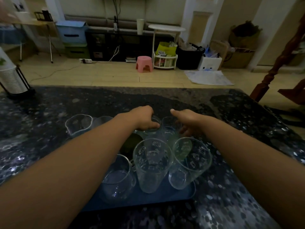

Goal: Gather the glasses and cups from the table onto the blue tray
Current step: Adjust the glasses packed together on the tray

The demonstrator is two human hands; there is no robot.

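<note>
Several glasses [152, 164] are already crowded on the blue tray [140, 203] on the counter [49, 109] — the small glass [154, 124], gripped at its rim by the left hand [145, 119], is best lowered slowly into a gap (the right hand [186, 120], fingers loosely spread, holds nothing).

Dim interior. A dark speckled counter [247, 113] fills the foreground; beyond it lies a pale tiled floor [99, 75]. Against the far wall stand a low black cabinet [118, 45], stacked blue and green storage bins [72, 37], a pink stool [144, 63] and a white round side table [166, 28].
</note>
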